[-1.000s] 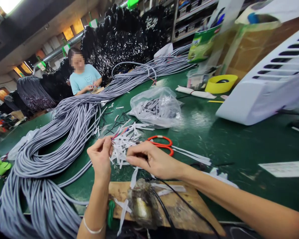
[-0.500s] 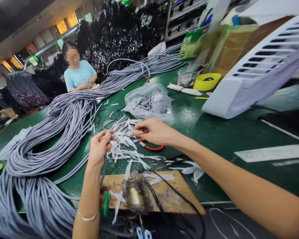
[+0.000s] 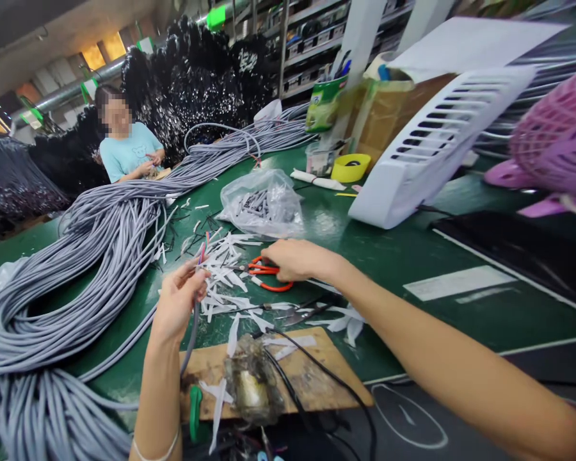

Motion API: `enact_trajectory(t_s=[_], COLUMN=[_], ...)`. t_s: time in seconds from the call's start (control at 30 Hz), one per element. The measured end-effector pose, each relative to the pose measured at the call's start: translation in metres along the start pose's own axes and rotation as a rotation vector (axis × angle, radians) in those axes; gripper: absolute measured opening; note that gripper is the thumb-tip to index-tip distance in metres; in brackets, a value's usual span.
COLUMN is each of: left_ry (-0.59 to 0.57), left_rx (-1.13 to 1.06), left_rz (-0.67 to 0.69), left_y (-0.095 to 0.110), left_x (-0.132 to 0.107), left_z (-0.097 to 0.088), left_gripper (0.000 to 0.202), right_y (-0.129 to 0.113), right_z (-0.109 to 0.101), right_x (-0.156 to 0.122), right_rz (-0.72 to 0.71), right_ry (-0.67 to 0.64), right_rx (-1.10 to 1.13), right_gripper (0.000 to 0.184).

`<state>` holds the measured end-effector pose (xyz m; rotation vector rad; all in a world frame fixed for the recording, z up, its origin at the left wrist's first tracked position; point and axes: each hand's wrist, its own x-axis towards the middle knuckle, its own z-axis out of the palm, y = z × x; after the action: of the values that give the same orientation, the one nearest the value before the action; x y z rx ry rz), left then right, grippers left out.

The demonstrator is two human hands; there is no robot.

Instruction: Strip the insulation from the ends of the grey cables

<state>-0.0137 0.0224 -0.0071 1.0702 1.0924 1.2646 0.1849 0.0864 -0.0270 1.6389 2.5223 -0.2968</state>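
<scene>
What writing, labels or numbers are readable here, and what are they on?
No text reads clearly.
Green packet: printed label, too blurred to read.
Black bundle: white marking, illegible.
Shelf bins: labels too small.
Turquoise shirt: small print, unreadable.
No writing shows on the grey cable in the left hand or the orange scissors at the right hand.

Head-worn view — forward, downward, close.

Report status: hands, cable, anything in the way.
Left hand pinches grey cable end. Right hand on red scissors, grip unclear. White scraps around both.
</scene>
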Motion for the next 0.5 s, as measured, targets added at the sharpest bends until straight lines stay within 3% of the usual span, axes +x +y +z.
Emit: enact_trajectory(t_s=[0.13,0.3,0.4,0.5], left_ry=[0.053,0.103,0.103,0.156], left_rx=[0.312,0.497,0.544,0.480], left_rz=[0.078,0.123,0.107,0.050], left_y=[-0.005,-0.015,-0.019,-0.016], left_x=[0.002,0.008,0.009,0.006], left_z=[0.000,-0.008,-0.009,-0.004], left_gripper=[0.025,0.031,0.034,0.027], right_y=[-0.007,0.000,0.000,0.003], right_z=[0.000,-0.014,-0.008,0.008], right_x=[0.002,-0.020,-0.039,-0.049], right_rz=[0.006,-0.037,-0.069,-0.122], right_ry=[-0.028,-0.146,-0.210,-0.150], right_rx=[-0.024,0.017,-0.026,-0.061], right_gripper=[0.035,0.023,0.021,0.019])
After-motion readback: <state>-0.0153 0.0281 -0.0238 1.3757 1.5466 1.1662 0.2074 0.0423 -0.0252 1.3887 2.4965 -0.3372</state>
